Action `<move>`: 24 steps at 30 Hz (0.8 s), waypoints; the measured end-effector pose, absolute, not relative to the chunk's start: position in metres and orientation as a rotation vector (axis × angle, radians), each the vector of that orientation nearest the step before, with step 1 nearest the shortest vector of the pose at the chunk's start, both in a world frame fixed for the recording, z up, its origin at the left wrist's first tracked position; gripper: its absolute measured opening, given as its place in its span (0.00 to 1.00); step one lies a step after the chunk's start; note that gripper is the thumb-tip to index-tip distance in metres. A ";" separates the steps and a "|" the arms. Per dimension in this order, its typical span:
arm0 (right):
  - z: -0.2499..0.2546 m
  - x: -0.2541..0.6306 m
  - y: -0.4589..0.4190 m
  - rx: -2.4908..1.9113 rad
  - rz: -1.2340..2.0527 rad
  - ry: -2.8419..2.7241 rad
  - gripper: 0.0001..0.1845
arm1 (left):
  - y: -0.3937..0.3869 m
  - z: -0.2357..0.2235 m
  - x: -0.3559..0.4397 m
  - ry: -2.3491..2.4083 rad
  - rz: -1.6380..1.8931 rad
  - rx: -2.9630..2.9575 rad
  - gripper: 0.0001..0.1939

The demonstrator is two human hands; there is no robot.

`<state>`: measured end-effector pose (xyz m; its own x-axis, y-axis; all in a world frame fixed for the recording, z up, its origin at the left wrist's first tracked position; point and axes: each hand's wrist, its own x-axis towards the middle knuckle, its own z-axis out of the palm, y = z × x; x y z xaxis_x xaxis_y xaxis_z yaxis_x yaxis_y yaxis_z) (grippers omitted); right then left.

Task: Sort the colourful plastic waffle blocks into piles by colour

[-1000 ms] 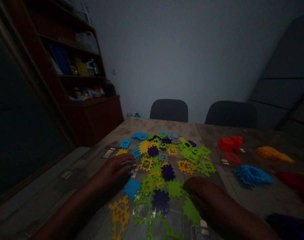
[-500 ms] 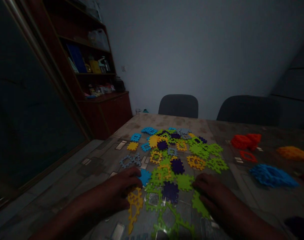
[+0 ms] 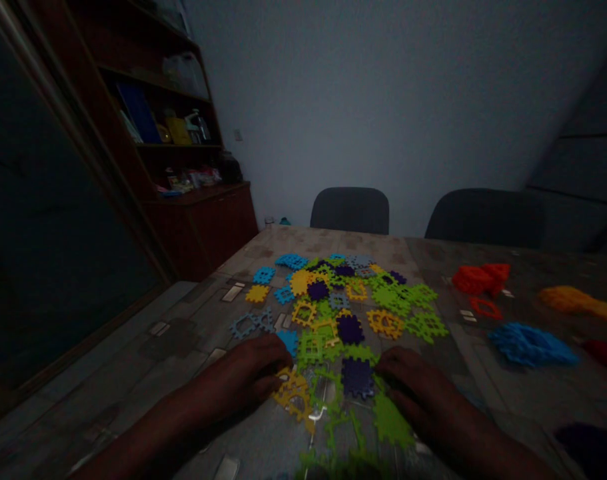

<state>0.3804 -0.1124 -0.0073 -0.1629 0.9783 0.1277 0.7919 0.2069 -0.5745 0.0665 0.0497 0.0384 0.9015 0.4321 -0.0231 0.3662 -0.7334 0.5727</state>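
Note:
A spread of flat, notched plastic puzzle pieces (image 3: pixel 343 313) in green, yellow, blue and purple covers the table (image 3: pixel 193 327) in front of me. My left hand (image 3: pixel 256 370) has its fingers curled onto a yellow frame piece (image 3: pixel 293 393) at the near edge of the spread, beside a blue piece (image 3: pixel 289 340). My right hand (image 3: pixel 413 390) rests palm down with fingers loosely stretched, touching a green piece (image 3: pixel 390 420) and close to a purple piece (image 3: pixel 358 377). The light is dim, so finger detail is faint.
Sorted heaps lie at the right: red (image 3: pixel 480 279), orange (image 3: pixel 576 301), blue (image 3: pixel 530 343), and a dark purple one (image 3: pixel 590 450). Two dark chairs (image 3: pixel 350 210) stand behind the table. A wooden shelf unit (image 3: pixel 183 173) fills the left.
My left hand has slid right and drawn the yellow frame piece in toward the middle, turning it. My right hand has shifted slightly toward me. The view has tilted a little.

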 end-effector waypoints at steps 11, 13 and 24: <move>-0.010 0.377 -0.115 -1.598 0.380 -1.966 0.20 | 0.072 0.021 0.106 0.611 0.117 2.613 0.35; -0.013 0.378 -0.118 -1.584 0.393 -2.000 0.25 | 0.066 0.017 0.116 0.570 0.144 2.613 0.33; -0.008 0.370 -0.115 -1.485 0.388 -1.960 0.26 | 0.058 0.012 0.113 0.518 0.411 2.587 0.25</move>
